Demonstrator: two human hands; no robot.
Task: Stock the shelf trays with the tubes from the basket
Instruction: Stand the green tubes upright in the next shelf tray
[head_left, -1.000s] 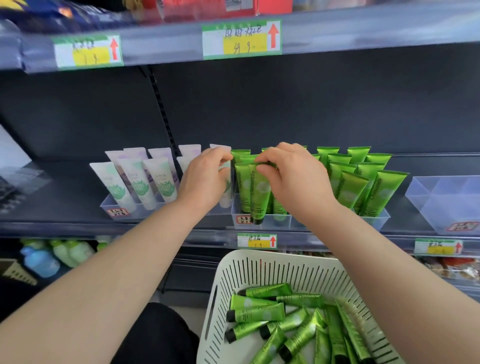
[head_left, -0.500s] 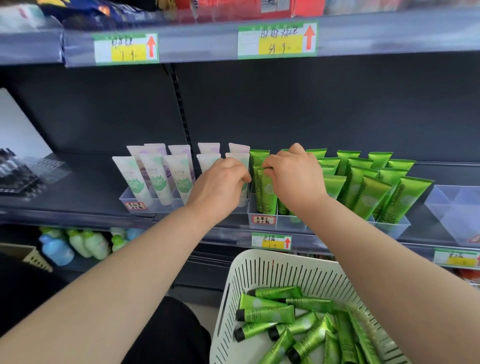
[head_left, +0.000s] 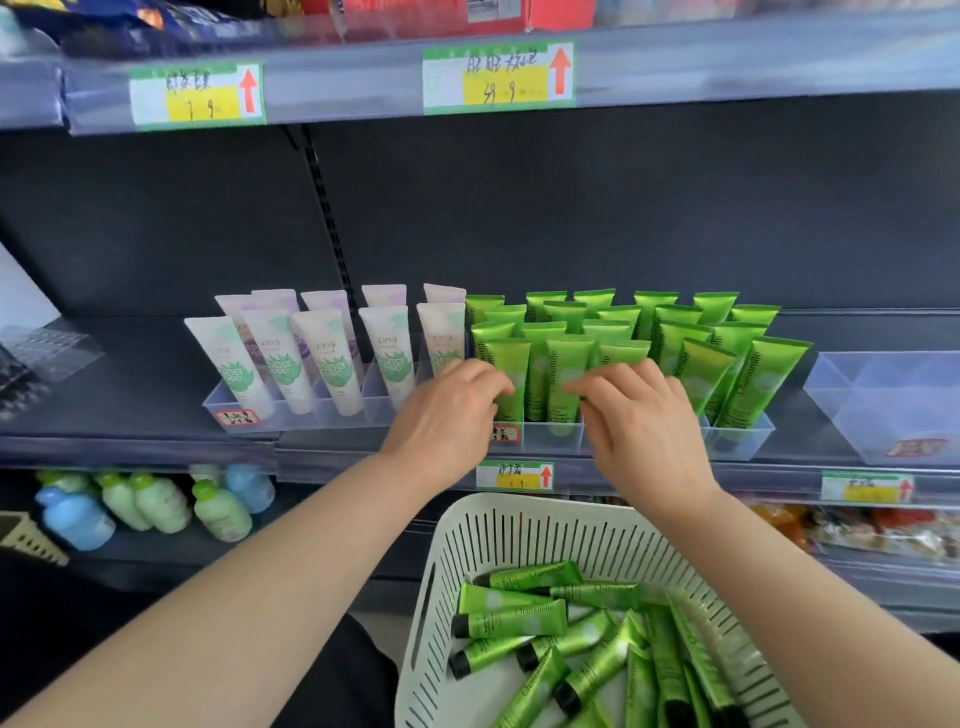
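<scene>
Even, soft light; edges bowed, corners slightly blurred.

Dark shop shelving stocked with other goods.
Yellow-and-green price labels with red arrows sit on the shelf edges; small green and blue bottles stand lower left.
</scene>
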